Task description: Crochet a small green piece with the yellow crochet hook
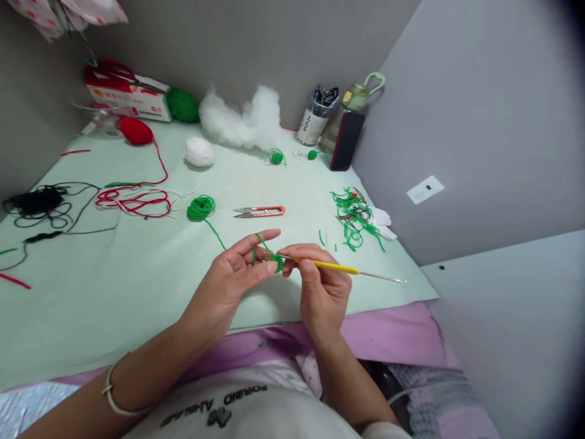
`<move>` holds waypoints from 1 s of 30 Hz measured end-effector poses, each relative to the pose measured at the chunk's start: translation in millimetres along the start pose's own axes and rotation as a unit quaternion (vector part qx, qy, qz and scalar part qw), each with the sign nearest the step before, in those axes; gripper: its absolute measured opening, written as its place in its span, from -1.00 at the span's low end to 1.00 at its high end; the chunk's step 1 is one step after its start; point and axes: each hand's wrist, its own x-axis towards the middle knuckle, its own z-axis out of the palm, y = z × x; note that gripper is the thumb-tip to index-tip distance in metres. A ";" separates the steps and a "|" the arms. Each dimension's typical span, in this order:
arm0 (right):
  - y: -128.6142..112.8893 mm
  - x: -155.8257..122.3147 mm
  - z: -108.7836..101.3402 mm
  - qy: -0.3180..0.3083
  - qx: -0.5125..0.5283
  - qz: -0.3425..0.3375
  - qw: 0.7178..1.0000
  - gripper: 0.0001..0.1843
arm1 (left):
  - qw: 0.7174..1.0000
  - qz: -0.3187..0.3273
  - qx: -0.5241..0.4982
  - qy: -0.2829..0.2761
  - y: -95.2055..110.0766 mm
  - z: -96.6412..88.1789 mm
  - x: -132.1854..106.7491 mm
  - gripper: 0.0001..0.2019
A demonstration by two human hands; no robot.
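Observation:
A small green crochet piece [278, 263] is pinched between the thumb and fingers of my left hand [235, 268]. Green yarn loops over the raised index finger of that hand and runs back to a small green yarn bundle [201, 208] on the table. My right hand [322, 283] grips a crochet hook [336, 266] by its yellow handle. One metal tip of the hook meets the green piece, and the other points out to the right. Just beyond my hands lie orange-handled thread snips [259, 211].
Green and red yarn scraps [354, 216] lie at the right, red and white yarn [132, 200] and black yarn [39, 201] at the left. White stuffing [244, 119], a pen cup [315, 119], a bottle [356, 97] and a leaning phone [347, 141] stand along the back wall.

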 end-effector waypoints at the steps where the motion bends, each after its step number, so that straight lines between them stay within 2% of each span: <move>1: 1.4 -1.3 0.2 -0.002 -0.021 -0.017 1.000 -0.79 | 1.000 0.011 0.005 0.007 -1.1 1.5 -0.2 -0.55; 4: 6.5 -7.2 -0.8 -0.014 -0.129 -0.124 0.984 -0.72 | 1.000 0.009 -0.010 0.010 -3.5 3.9 1.1 -0.51; 6: 8.8 -9.5 -2.2 -0.013 -0.188 -0.196 0.962 -0.63 | 0.998 -0.033 -0.043 -0.013 -3.7 2.7 3.4 -0.52; 7: 9.0 -9.5 -3.1 -0.004 -0.192 -0.205 0.960 -0.61 | 0.996 -0.058 -0.060 -0.025 -3.3 1.2 4.7 -0.55; 8: 8.6 -8.7 -3.9 -0.009 -0.174 -0.183 0.968 -0.63 | 0.994 -0.077 -0.074 -0.034 -2.7 -0.6 6.0 -0.58; 10: 6.4 -5.1 -4.9 0.020 -0.089 -0.105 0.990 -0.72 | 0.993 -0.083 -0.083 -0.034 -1.1 -4.2 7.9 -0.63; 13: 3.0 0.5 -4.0 0.037 0.041 0.001 0.998 -0.79 | 0.998 -0.035 -0.044 -0.012 -0.6 -6.1 7.2 -0.67; 16: 2.8 1.6 -2.0 -0.005 0.041 0.017 0.999 -0.82 | 1.000 0.000 -0.001 -0.019 -3.2 -4.2 3.6 -0.67; 19: 5.3 -0.5 -2.5 0.000 0.014 0.040 0.999 -0.82 | 1.000 0.006 0.014 -0.016 -4.6 -3.0 0.9 -0.60; 24: 8.3 1.0 -6.0 0.002 0.090 0.103 0.991 -0.76 | 0.999 0.015 0.030 -0.006 -1.1 -4.8 0.8 -0.64; 30: 5.8 3.3 -7.6 -0.013 0.110 0.094 0.989 -0.74 | 0.999 0.003 0.031 -0.012 1.2 -6.5 1.3 -0.70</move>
